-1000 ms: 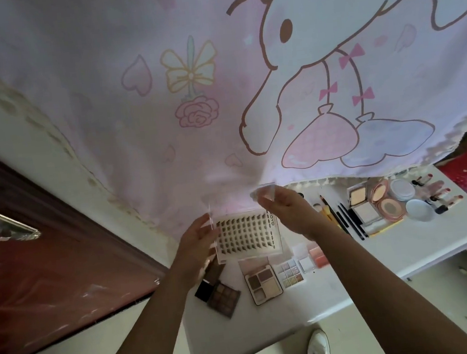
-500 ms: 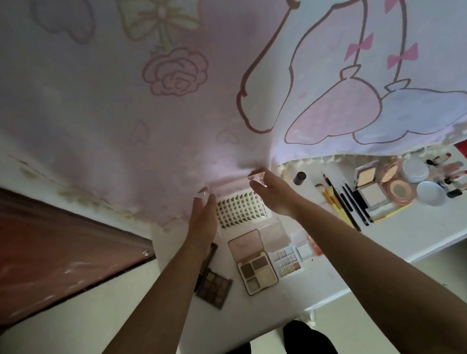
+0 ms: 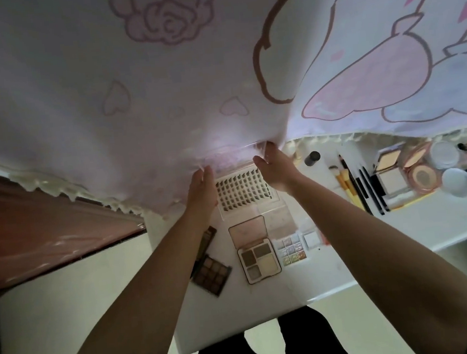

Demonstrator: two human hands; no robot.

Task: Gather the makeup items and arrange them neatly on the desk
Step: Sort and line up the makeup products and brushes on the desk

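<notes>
Now lowered to white desk [image 3: 241,314], left hand [image 3: 201,193] straight-fingered against raised clear lid [image 3: 233,155], flat clear plastic case of rowed dark lash clusters [image 3: 243,196] at desk's far edge, right hand [image 3: 276,172] pinching lid's corner.

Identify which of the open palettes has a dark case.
The brown-shade palette, leftmost in the row; the four-pan palette is cream-cased, and the glitter palette is clear.
</notes>
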